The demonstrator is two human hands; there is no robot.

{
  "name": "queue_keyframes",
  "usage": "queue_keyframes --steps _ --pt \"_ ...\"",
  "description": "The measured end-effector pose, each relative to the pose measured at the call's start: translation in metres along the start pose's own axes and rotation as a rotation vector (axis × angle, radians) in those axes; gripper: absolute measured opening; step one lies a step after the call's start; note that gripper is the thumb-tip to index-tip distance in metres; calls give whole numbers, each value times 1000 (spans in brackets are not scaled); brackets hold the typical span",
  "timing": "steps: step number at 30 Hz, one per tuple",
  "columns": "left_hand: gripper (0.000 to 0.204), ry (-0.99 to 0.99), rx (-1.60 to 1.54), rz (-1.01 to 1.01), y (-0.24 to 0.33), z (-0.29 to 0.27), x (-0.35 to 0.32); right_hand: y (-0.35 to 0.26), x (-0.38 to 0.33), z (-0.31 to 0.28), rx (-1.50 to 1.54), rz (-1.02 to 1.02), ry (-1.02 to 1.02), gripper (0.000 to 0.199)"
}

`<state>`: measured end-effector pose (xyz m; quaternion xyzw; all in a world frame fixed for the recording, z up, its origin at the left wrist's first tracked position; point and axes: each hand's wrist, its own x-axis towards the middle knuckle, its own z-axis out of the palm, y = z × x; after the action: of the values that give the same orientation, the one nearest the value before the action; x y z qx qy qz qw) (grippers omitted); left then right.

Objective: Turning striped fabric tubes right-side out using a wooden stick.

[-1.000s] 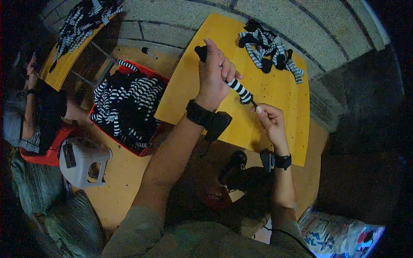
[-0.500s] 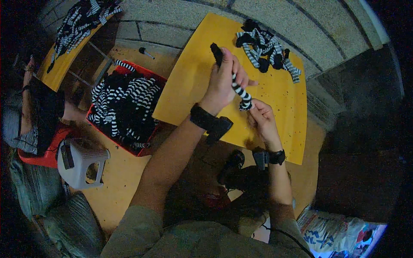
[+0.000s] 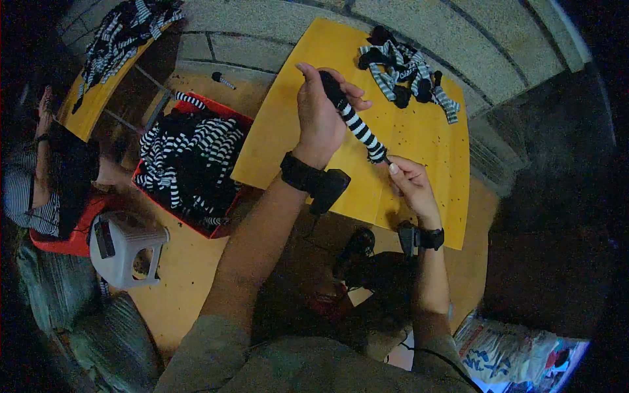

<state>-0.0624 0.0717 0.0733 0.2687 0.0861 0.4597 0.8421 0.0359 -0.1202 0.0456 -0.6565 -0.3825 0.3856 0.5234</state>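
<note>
The left hand [image 3: 321, 114] is closing around the black top end of a striped sock [image 3: 354, 123], and the right hand [image 3: 407, 183] is pinching the bottom end with its fingertips. The sock is hanging stretched between them, above the yellow board [image 3: 419, 137]. Pulling it straight works best when both ends are being held firmly and tugged evenly. Compared with a second ago, the left hand is holding its end higher, and the sock is stretching longer.

We see a yellow board table [image 3: 419, 141] set against a grey block wall, with a heap of black-and-white striped socks [image 3: 406, 72] lying at its far right corner. On the floor to its left stand a red crate [image 3: 216, 230] and a grey stool [image 3: 124, 252].
</note>
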Motion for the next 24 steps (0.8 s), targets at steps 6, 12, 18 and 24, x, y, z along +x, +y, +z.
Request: queue_keyframes --steps 6,12,18,24 --pt "59 -26 -37 -108 -4 -4 -2 5 7 4 29 -41 7 26" --pt "39 8 -25 -215 -7 14 -18 -9 13 31 349 -45 -87 22" --pt "39 -23 10 -227 -22 5 -10 -10 9 38 492 -4 -21 18" --pt "35 -17 -154 53 -1 6 7 -10 4 3 455 54 -104 23"
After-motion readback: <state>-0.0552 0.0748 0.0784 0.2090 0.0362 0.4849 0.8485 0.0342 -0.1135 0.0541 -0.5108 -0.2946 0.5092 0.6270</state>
